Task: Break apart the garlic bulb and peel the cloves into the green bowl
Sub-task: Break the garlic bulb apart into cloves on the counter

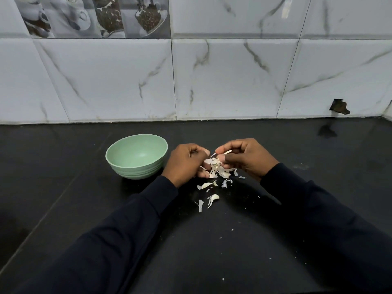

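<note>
The garlic bulb [214,166], white with papery skin hanging off it, is held between both hands above the black counter. My left hand [186,162] curls round its left side. My right hand [244,158] grips its right side, thumb and fingers pinching at the top. Most of the bulb is hidden by the fingers. The green bowl [136,157] stands just left of my left hand; no cloves show in the part of its inside that I can see.
Loose garlic skins [209,193] lie scattered on the black counter [212,240] below the hands. The marble-tiled wall [212,81] rises behind, with a chipped dark hole [339,106] at the right.
</note>
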